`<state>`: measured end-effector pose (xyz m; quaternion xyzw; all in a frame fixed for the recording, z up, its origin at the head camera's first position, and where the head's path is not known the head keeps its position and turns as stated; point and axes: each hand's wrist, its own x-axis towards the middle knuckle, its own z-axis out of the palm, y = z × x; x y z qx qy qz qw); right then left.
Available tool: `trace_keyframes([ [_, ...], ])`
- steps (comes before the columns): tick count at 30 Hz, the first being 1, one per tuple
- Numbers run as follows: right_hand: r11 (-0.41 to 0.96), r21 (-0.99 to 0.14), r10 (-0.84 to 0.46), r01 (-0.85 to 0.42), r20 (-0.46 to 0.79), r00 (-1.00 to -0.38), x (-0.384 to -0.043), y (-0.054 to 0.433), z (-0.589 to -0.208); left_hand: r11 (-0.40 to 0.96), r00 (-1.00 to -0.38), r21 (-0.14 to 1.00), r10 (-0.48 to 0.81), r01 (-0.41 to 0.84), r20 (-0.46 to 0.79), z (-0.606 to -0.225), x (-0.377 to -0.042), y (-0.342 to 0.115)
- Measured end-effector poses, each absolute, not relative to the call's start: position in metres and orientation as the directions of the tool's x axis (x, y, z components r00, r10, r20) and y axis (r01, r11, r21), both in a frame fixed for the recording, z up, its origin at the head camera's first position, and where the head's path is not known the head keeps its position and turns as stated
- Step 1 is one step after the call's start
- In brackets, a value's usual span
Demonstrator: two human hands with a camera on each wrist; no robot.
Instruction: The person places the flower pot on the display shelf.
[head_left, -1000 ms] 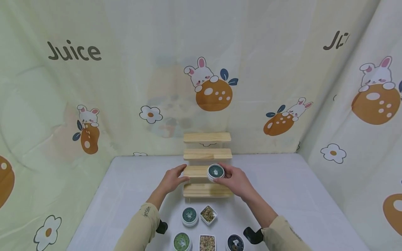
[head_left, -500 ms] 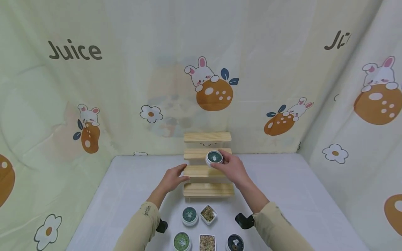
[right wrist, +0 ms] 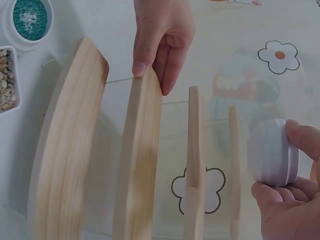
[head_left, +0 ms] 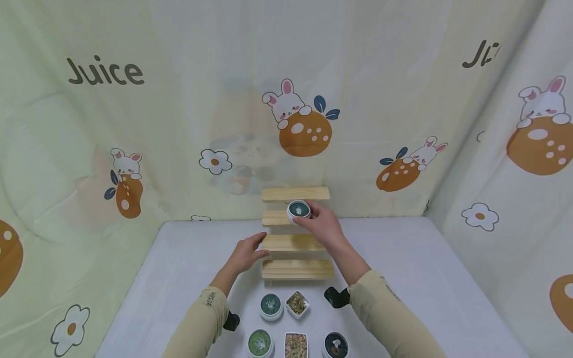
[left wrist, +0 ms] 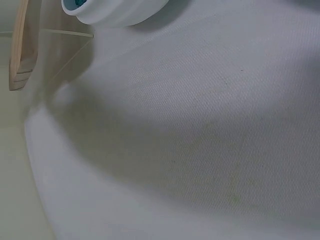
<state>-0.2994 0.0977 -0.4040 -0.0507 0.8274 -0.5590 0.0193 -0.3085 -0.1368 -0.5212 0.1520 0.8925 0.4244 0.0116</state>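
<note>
My right hand (head_left: pixel 325 227) grips a round white jar (head_left: pixel 298 209) with teal contents. In the head view the jar overlaps the third tier of a four-tier wooden stand (head_left: pixel 295 242), just below the top board; in the right wrist view the jar's white side (right wrist: pixel 272 152) faces the camera, near the top board (right wrist: pixel 235 175). At the stand's left side, my left hand (head_left: pixel 245 253) pinches the end of the second board from the bottom. The right wrist view shows the left thumb (right wrist: pixel 141 60) on that board. Neither hand appears in the left wrist view.
In front of the stand are a second teal-filled jar (head_left: pixel 270 306), a green-filled jar (head_left: pixel 260 343), a dark-filled jar (head_left: pixel 335 344) and two square white dishes of small stones, one turned diagonally (head_left: pixel 297 304), the other straight (head_left: pixel 296 344). A printed curtain (head_left: pixel 179 114) hangs behind.
My right hand has carried the jar up and back, from in front of the second tier to the third, and slightly left. The left hand has stayed on the board's end.
</note>
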Motion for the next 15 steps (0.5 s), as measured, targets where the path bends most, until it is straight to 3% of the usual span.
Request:
trace_keyframes([
  [15,0.427,-0.902,-0.051,-0.061,0.043,-0.998,-0.332,0.082,-0.393,0.585,-0.954,0.768,0.277,0.262,0.114,-0.518,-0.307,-0.137],
])
